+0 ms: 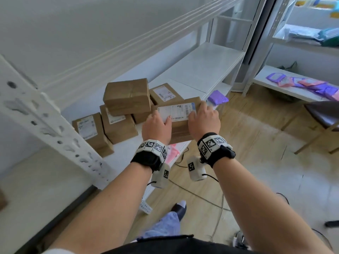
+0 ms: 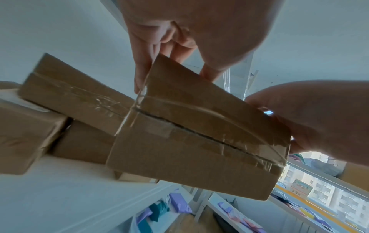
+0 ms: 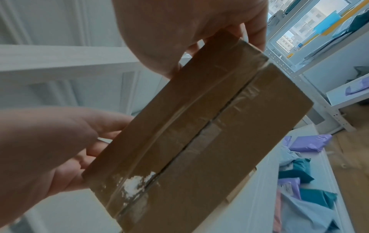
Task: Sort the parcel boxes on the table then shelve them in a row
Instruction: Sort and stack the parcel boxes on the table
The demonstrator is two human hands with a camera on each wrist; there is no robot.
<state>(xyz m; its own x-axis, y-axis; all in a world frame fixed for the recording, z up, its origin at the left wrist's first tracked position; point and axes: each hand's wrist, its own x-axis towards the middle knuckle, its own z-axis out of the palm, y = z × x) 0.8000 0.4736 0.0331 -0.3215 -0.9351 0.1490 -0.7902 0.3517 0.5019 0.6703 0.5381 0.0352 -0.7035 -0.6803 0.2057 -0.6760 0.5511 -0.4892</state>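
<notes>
Standing before the white shelf (image 1: 207, 70), I see its long board run away from me to the right, bare beyond the group of parcel boxes (image 1: 126, 96) that sit at its near left end, some stacked, some leaning, not yet in a row. Between my two hands I hold one more box (image 1: 180, 116), above the front edge of the board and just beside that group, on its right side. Its long axis lies across me, from left to right, so each hand takes one short end: my left hand (image 1: 156, 127) grips the left end with the fingers curled over it, and my right hand (image 1: 204, 120) grips the right end the same way. Both are equally near, I think, so the placing will need both together. The box is flat brown cardboard with a white shipping label (image 1: 176, 111) and barcode on top; underneath, clear tape (image 2: 199, 126) closes the centre seam, a little wrinkled and scuffed white at one end.
</notes>
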